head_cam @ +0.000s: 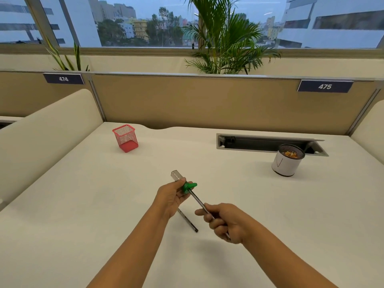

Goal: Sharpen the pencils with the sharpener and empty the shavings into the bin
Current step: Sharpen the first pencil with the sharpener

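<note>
Desk: pale, under a window (a second pencil lies by you).
Left hand: grips your sharpener.
Right hand: curled round the pencil, its tip probably inside.

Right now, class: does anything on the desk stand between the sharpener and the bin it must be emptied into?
Nothing visible does. The sharpener in the left hand faces bare desk toward the bin.

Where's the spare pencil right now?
In the head view, the spare pencil lies flat on the desk, just under the left hand and left of the right hand.
</note>
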A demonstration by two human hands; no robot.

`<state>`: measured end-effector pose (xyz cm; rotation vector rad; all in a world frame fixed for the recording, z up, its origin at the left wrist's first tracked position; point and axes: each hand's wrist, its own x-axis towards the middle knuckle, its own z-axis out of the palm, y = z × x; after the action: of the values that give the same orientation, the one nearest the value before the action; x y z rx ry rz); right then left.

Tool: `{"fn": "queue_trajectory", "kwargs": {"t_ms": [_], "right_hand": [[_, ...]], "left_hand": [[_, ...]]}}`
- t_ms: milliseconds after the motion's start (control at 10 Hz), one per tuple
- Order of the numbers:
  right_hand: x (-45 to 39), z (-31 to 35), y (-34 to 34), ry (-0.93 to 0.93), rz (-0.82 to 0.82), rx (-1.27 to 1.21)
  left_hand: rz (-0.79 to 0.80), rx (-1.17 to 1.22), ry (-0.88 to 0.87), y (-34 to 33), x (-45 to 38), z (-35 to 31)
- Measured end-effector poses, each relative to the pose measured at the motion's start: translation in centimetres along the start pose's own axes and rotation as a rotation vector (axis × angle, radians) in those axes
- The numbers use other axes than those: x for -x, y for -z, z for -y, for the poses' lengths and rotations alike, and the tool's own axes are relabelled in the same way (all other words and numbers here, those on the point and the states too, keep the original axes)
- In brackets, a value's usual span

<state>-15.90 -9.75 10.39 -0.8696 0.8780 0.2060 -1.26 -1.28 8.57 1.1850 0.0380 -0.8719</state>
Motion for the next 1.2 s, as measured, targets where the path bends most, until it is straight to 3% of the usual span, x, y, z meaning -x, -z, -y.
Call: {"fn": "queue_trajectory", "kwargs": {"t_ms": [100,200,300,400,600,700,800,900,1000,1100,1200], "right_hand": [[-0.2,-0.6,-0.8,0.449,-0.357,0.617],[-0.6,-0.8,-0.3,0.856,-0.574,1.073],[-1.1,-1.1,0.5,1.002,-0.738,1.360],[-1.6,-1.5,0.4,1.130,-0.845,1.493],[-0.1,0.4,0.3,0.000,0.050,-0.168],[-0.1,-0.2,0.0,0.124,-0.028,0.084],[-0.3,-0.7,-0.3,0.554,-0.378,0.717],[-0.7,-1.0,0.1,0.911,-0.621,1.209],[-1.8,-1.7,0.7,1.154,-0.743,1.465],[-1.8,-1.8,0.4,1.081,-0.690,1.212],[-0.3,-0.7,0.0,0.512,-0.261,0.458]], "left_hand": [[-0.059,0.049,-0.002,0.0,-0.4,0.1],[-0.089,0.089,-0.020,-0.2,-0.5,0.1],[-0.104,0.118,-0.018,-0.4,-0.4,0.3],[-0.100,0.138,-0.014,-0.6,-0.2,0.7],[0.026,0.034,-0.027,-0.9,0.4,0.0],[-0.012,0.011,-0.012,-0.4,0.2,0.1],[-0.058,0.040,-0.020,0.0,-0.2,0.3],[-0.090,0.079,-0.022,-0.1,-0.2,0.4],[-0.106,0.081,-0.021,-0.2,-0.1,0.5],[-0.081,0.046,-0.031,-0.3,0.1,0.6],[0.007,0.007,-0.005,0.0,0.5,0.0]]}}
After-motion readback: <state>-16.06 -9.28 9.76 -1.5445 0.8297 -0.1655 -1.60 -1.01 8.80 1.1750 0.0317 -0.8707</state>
